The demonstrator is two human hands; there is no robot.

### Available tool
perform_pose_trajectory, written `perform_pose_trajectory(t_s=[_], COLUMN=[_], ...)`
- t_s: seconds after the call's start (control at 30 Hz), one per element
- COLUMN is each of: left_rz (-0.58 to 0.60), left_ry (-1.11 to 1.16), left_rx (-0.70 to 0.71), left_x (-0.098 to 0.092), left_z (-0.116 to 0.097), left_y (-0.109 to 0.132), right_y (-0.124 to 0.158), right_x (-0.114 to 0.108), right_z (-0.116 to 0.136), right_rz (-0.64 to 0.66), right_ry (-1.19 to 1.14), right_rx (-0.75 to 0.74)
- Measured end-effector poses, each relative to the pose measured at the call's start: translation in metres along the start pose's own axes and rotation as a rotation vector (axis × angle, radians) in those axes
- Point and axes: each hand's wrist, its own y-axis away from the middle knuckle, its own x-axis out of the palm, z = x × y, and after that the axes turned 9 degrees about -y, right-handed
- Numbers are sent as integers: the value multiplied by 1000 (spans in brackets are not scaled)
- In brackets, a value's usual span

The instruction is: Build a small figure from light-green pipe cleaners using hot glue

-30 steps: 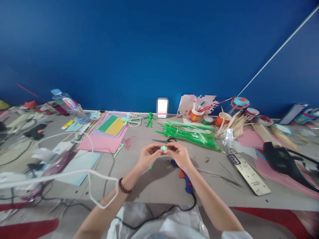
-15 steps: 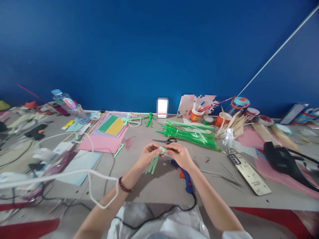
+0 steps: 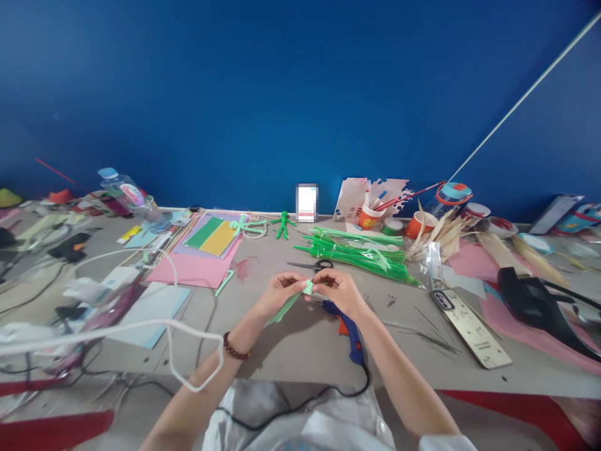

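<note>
Both hands meet over the middle of the table, around a light green pipe-cleaner piece (image 3: 308, 287) with a knotted head. My left hand (image 3: 282, 293) pinches it below the head, and its long strands trail down to the left under the fingers. My right hand (image 3: 339, 292) has thumb and fingertips closed on the head's right side. Just beyond the hands lie black-handled scissors (image 3: 323, 265). A blue glue gun (image 3: 353, 341) rests beside my right wrist. Farther back, a dark green pipe-cleaner figure (image 3: 283, 225) stands near the wall.
Green pipe cleaners (image 3: 357, 254) lie in a bundle at the back right, before a red cup (image 3: 370, 217) of pens. A phone (image 3: 471, 329) lies at right. Coloured sheets (image 3: 185, 269), a tilted bottle (image 3: 129, 194) and a white cable (image 3: 141, 326) are at left.
The light green strands have swung left and bunched closer under my left hand. The knotted head has turned slightly between my fingertips. Both hands keep nearly the same place.
</note>
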Motion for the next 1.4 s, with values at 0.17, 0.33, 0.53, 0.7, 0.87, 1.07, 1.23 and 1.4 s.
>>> perform_pose_trajectory(t_s=[0.17, 0.33, 0.53, 0.7, 0.87, 1.07, 1.23, 1.4], left_rz=[8, 30, -44, -54, 41, 132, 125, -41], left_ry=[-9, 9, -39, 12, 119, 197, 157, -44], left_rx=[39, 59, 21, -19, -12, 35, 34, 76], left_x=[0, 1, 4, 3, -4, -9, -4, 2], left_z=[-2, 1, 4, -1, -2, -2, -4, 4], left_y=[-1, -2, -3, -2, -1, -2, -1, -2], right_y=[-1, 0, 1, 0, 0, 0, 0, 0], right_x=[0, 1, 4, 3, 2, 3, 2, 4], right_z=[-5, 0, -3, -5, -2, -4, -4, -5], right_rz=[0, 107, 52, 6, -29, -51, -77, -81], right_ry=[-59, 29, 78, 184, 230, 236, 241, 232], right_rx=[-51, -50, -54, -146, -202, -229, -246, -260])
